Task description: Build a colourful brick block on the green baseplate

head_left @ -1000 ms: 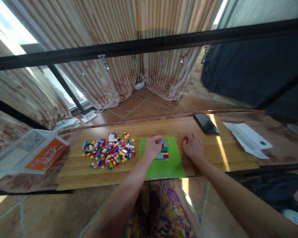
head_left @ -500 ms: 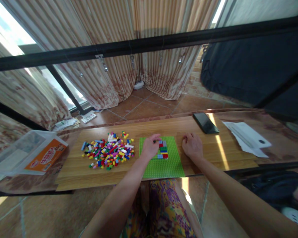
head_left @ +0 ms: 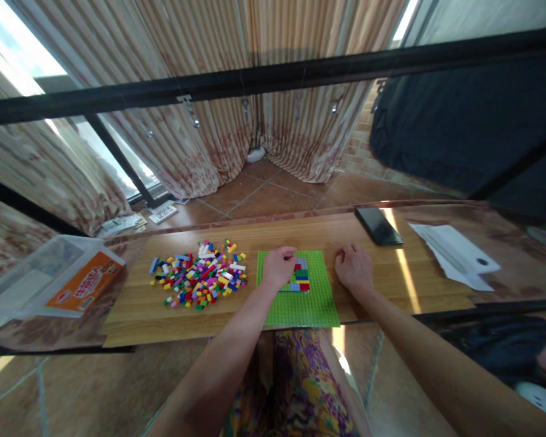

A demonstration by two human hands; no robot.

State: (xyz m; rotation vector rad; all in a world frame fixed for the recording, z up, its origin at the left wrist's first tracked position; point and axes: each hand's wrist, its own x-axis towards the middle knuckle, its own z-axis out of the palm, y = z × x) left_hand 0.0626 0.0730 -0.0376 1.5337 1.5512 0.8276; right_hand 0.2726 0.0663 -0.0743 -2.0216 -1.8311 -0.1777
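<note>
Item: my left hand point(head_left: 278, 267), fingers curled narrow, tips on the small multicoloured brick stack point(head_left: 299, 277); whether they pinch a brick I cannot tell. Stack sits on the flat green studded baseplate point(head_left: 300, 306). My right hand point(head_left: 353, 269), loosely fisted, rests on the long wooden board point(head_left: 141, 309) just beside the baseplate. Loose pile of coloured bricks point(head_left: 199, 281): left of it.

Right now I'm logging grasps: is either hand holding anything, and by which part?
Cannot be told: the left hand covers the brick stack; the right hand rests curled on the board.
</note>
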